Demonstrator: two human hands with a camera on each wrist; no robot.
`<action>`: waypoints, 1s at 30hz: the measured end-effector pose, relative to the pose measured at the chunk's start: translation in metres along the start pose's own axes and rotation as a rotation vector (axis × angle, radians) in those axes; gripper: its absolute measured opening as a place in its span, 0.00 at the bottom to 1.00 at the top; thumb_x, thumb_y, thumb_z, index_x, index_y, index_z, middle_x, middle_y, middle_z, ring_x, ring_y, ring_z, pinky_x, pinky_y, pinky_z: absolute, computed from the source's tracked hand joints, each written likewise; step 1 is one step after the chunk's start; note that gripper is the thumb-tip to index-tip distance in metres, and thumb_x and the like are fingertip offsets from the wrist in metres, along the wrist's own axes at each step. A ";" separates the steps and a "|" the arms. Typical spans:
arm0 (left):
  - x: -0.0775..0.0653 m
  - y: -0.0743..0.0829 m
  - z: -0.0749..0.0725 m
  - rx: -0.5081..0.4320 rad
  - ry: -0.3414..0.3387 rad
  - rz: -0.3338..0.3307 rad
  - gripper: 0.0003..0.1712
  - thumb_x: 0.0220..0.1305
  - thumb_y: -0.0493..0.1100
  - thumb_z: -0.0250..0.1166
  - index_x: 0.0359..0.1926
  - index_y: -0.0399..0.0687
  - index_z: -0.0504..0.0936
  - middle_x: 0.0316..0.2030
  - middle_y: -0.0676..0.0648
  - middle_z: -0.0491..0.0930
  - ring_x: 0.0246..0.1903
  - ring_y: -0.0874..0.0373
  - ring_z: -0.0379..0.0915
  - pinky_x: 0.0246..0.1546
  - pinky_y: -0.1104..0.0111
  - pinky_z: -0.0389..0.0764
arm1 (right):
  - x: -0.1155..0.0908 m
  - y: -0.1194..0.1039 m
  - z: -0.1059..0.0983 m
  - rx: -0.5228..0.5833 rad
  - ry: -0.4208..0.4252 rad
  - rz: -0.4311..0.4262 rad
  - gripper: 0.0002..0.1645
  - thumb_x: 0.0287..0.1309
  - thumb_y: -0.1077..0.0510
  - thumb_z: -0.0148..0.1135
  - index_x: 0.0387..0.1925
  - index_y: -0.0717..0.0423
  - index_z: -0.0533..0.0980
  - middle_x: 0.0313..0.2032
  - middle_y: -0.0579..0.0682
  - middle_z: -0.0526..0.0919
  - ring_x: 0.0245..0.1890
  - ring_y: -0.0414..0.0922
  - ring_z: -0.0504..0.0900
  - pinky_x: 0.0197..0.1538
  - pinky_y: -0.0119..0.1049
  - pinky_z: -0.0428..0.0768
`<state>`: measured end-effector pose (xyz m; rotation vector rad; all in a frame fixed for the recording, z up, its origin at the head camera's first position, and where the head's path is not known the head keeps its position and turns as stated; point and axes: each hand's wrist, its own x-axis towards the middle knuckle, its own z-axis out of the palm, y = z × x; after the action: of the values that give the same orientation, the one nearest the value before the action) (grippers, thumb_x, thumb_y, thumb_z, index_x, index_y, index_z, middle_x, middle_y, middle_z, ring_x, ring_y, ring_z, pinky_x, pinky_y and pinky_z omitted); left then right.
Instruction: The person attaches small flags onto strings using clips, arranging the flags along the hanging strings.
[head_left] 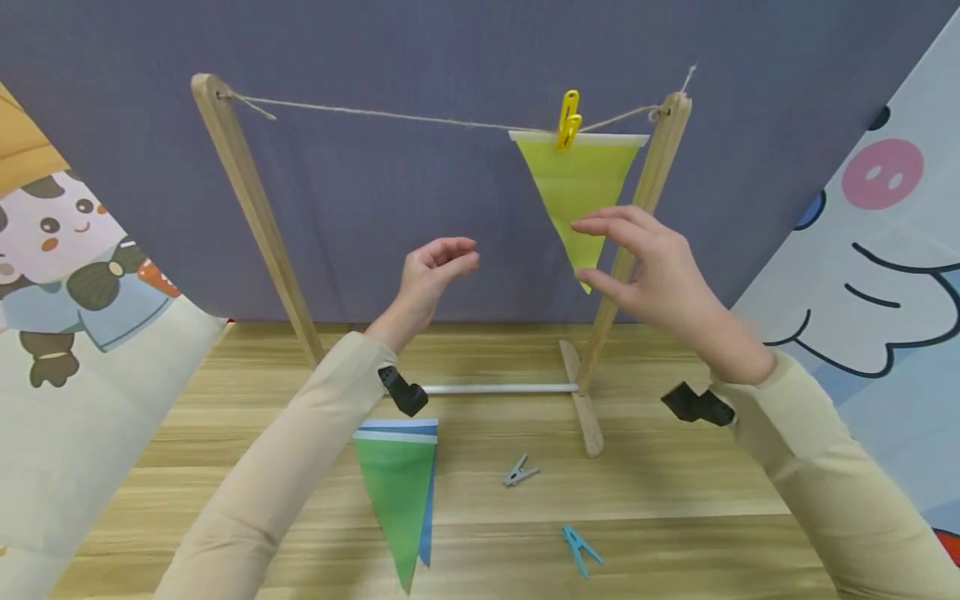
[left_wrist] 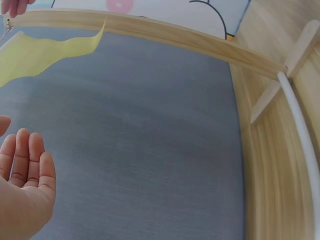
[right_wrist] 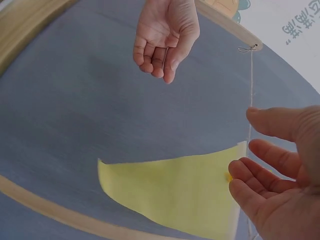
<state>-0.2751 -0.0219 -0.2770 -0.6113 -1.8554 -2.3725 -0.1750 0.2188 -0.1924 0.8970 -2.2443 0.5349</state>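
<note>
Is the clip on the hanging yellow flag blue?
No, a yellow clip holds the yellow flag on the string, while the blue clip lies on the table.

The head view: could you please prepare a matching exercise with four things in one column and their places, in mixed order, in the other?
Things
1. Yellow flag
2. Green flag
3. Grey clothespin
4. Yellow clothespin

Places
A. Lying on top of a blue flag
B. Clipped over the string at a flag's top edge
C. Hanging with its tip pointing down
D. On the table, to the right of the green flag

Right pairs
1-C, 2-A, 3-D, 4-B
</note>
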 end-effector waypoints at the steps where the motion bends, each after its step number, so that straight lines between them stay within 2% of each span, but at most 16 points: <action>1: -0.002 -0.001 -0.001 0.003 0.002 0.000 0.17 0.59 0.27 0.61 0.48 0.21 0.73 0.29 0.55 0.80 0.31 0.63 0.78 0.40 0.71 0.77 | -0.003 0.000 0.002 0.007 0.000 0.006 0.29 0.40 0.71 0.73 0.49 0.66 0.76 0.49 0.60 0.78 0.49 0.54 0.76 0.47 0.49 0.75; 8: -0.011 -0.010 -0.010 0.017 0.019 -0.028 0.16 0.58 0.27 0.62 0.47 0.22 0.74 0.29 0.55 0.81 0.31 0.63 0.78 0.41 0.69 0.78 | -0.022 0.004 0.015 0.047 0.002 0.027 0.30 0.40 0.70 0.74 0.49 0.65 0.76 0.49 0.59 0.77 0.49 0.53 0.77 0.46 0.47 0.76; 11: -0.016 -0.016 -0.015 0.019 0.010 -0.052 0.09 0.58 0.28 0.62 0.41 0.32 0.79 0.30 0.53 0.81 0.32 0.62 0.78 0.43 0.69 0.78 | -0.031 0.005 0.022 0.070 0.001 0.049 0.29 0.41 0.69 0.74 0.50 0.62 0.77 0.50 0.57 0.77 0.46 0.52 0.78 0.39 0.36 0.76; 15: -0.026 -0.023 -0.023 0.033 0.003 -0.078 0.09 0.59 0.29 0.62 0.36 0.46 0.80 0.31 0.52 0.81 0.33 0.61 0.79 0.45 0.69 0.78 | -0.045 0.006 0.033 0.092 -0.009 0.074 0.29 0.42 0.69 0.73 0.50 0.61 0.77 0.50 0.57 0.77 0.46 0.52 0.78 0.39 0.36 0.77; 18: -0.034 -0.029 -0.029 0.042 -0.002 -0.089 0.09 0.59 0.29 0.62 0.37 0.46 0.80 0.32 0.53 0.81 0.33 0.62 0.79 0.46 0.67 0.78 | -0.053 0.007 0.040 0.103 -0.010 0.079 0.29 0.41 0.69 0.74 0.49 0.63 0.77 0.49 0.58 0.77 0.49 0.54 0.77 0.46 0.47 0.78; 21: -0.041 -0.033 -0.035 0.045 -0.005 -0.096 0.08 0.59 0.29 0.62 0.38 0.44 0.80 0.32 0.53 0.81 0.33 0.62 0.79 0.47 0.65 0.77 | -0.062 0.006 0.047 0.115 -0.016 0.089 0.28 0.41 0.69 0.74 0.49 0.63 0.77 0.49 0.58 0.78 0.50 0.54 0.77 0.46 0.47 0.77; 25: -0.049 -0.039 -0.041 0.030 -0.005 -0.099 0.07 0.59 0.29 0.62 0.39 0.40 0.80 0.31 0.53 0.81 0.33 0.62 0.78 0.46 0.68 0.77 | -0.073 0.004 0.055 0.136 -0.045 0.126 0.28 0.42 0.69 0.73 0.50 0.61 0.76 0.49 0.57 0.77 0.50 0.53 0.77 0.46 0.45 0.78; 30: -0.058 -0.047 -0.045 0.020 -0.005 -0.093 0.08 0.59 0.28 0.62 0.37 0.43 0.81 0.31 0.53 0.81 0.33 0.61 0.78 0.44 0.71 0.77 | -0.087 0.003 0.064 0.177 -0.076 0.170 0.29 0.42 0.69 0.72 0.50 0.62 0.76 0.50 0.57 0.77 0.50 0.53 0.76 0.50 0.47 0.77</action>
<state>-0.2477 -0.0627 -0.3490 -0.5405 -1.9490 -2.4070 -0.1562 0.2238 -0.2982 0.8294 -2.3844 0.7990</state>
